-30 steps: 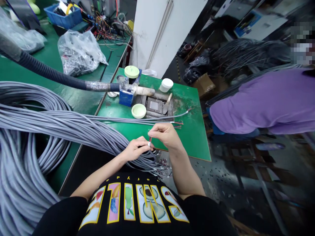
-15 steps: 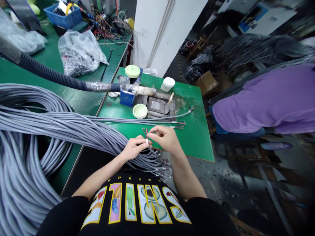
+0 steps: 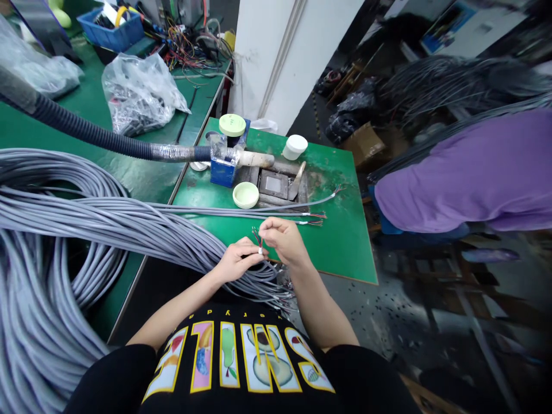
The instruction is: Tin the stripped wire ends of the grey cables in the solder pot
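Observation:
My left hand (image 3: 238, 260) is closed on the white-banded end of a grey cable, its thumb and fingers pinching just below the split wires (image 3: 257, 237). These thin wires, some red and some dark, fan upward. My right hand (image 3: 282, 238) is closed at their right side, thumb and forefinger pinched on the wire tips. A thick bundle of grey cables (image 3: 172, 233) runs from the left and passes under my left hand. Beyond my hands, a few cables with stripped, coloured ends (image 3: 317, 215) lie on the green board (image 3: 340, 247).
A solder pot (image 3: 273, 184) with a scraper is set in the board, below a hose nozzle (image 3: 256, 159). Around it stand a pale green dish (image 3: 245, 195), a white tub (image 3: 295, 148) and a blue box (image 3: 222, 171). A person in purple (image 3: 470, 172) is at the right.
My right hand has shifted slightly left and up, its fingers curling more over the wires. My left hand has moved a little to the right with the cable end.

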Demonstrator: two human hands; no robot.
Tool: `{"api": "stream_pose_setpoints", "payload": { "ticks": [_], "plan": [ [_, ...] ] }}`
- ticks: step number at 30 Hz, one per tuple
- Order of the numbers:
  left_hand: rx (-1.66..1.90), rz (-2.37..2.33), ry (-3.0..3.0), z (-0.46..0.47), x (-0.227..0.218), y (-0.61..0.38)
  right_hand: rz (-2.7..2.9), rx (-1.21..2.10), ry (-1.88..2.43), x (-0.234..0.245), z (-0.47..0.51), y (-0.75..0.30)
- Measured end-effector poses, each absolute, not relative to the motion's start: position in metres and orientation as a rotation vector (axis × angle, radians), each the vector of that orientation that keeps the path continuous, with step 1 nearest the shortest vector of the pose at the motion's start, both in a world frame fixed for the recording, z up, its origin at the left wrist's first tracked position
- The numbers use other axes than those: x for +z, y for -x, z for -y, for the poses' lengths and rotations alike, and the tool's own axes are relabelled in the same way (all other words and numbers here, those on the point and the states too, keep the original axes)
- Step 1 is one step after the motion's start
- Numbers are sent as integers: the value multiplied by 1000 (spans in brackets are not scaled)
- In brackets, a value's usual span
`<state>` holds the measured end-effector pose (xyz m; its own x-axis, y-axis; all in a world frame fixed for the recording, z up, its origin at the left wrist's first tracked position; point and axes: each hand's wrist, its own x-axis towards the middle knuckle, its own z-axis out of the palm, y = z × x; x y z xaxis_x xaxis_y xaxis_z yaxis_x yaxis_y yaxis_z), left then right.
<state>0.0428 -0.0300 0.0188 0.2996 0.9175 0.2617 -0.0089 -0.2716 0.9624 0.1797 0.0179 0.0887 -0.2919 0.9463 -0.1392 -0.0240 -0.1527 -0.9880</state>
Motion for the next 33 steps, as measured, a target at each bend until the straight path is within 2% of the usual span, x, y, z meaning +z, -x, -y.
{"api": "stream_pose_setpoints", "payload": {
  "ticks": [5,12,16,21,27,33],
  "plan": [
    [1118,-844,-1514,35,15,-43,1112,1462,956,96,-28,-190],
    [1126,-868,-1367,32,17,-37,1542,1435,1186,93,-15,-186],
    [1117,-853,-1291,31,17,-37,1514,1444,1146,87,-12,-181],
    [1151,-749,-832,30,16,-35,1698,962,1034,84,-15,-197],
    [1177,-552,-466,26,30,-33,2311,514,500,82,-8,-209],
    [1199,-445,-349,29,44,-39,2307,132,448,72,2,-203]
  ]
}}
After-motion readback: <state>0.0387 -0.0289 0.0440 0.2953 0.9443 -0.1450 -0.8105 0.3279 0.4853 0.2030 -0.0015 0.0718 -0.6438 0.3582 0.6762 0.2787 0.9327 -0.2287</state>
